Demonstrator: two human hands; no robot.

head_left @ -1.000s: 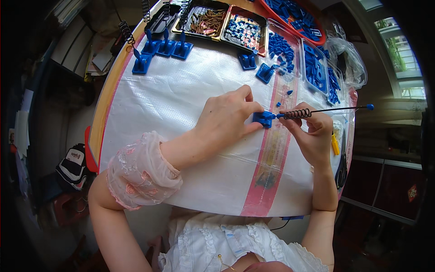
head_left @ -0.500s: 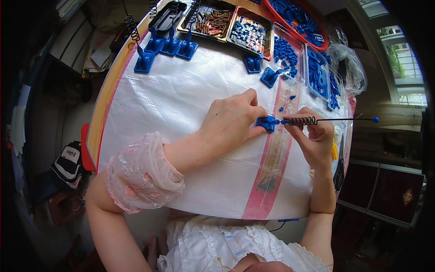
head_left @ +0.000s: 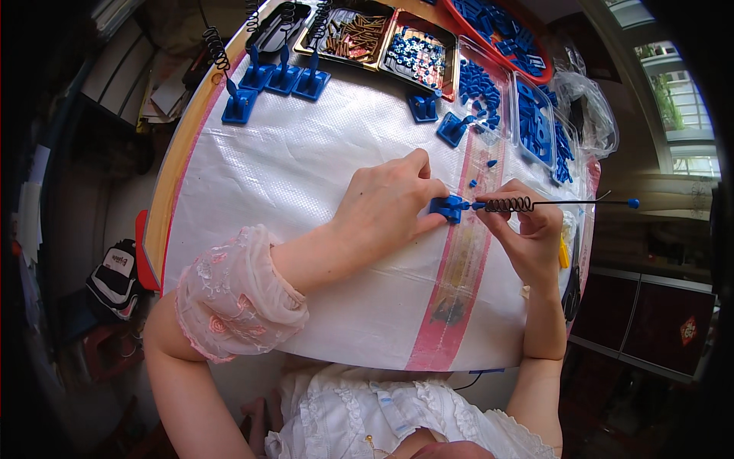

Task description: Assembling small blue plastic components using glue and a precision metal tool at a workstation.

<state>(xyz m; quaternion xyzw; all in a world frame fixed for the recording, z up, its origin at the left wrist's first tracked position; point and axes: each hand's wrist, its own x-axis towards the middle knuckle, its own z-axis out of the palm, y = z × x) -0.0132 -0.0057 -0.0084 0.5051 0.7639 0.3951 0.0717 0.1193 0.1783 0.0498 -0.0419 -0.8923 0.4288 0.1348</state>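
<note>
Left hand [head_left: 388, 197] pinches a blue base [head_left: 443, 208] at the left edge of the stripe [head_left: 460, 260] | Right hand [head_left: 533, 228] grips a spring [head_left: 510, 205] right of the stripe, its join with the base unclear | Left of the stripe, four sprung bases [head_left: 240, 107] look finished; two bare bases [head_left: 453, 132] lack springs

Window [head_left: 664, 92] upper right, light frame, greenery behind; daylight from that side. Cabinet [head_left: 600, 306] lower right, dark red doors, red diamond ornament [head_left: 689, 331] on one. Counter [head_left: 166, 191] with rounded wooden rim, white sheet [head_left: 267, 172] on top, shiny at far left. Left side dim: papers [head_left: 170, 98] by counter, black-and-white backpack [head_left: 116, 279] lower down. Pale floor [head_left: 229, 375] below near edge.
</note>
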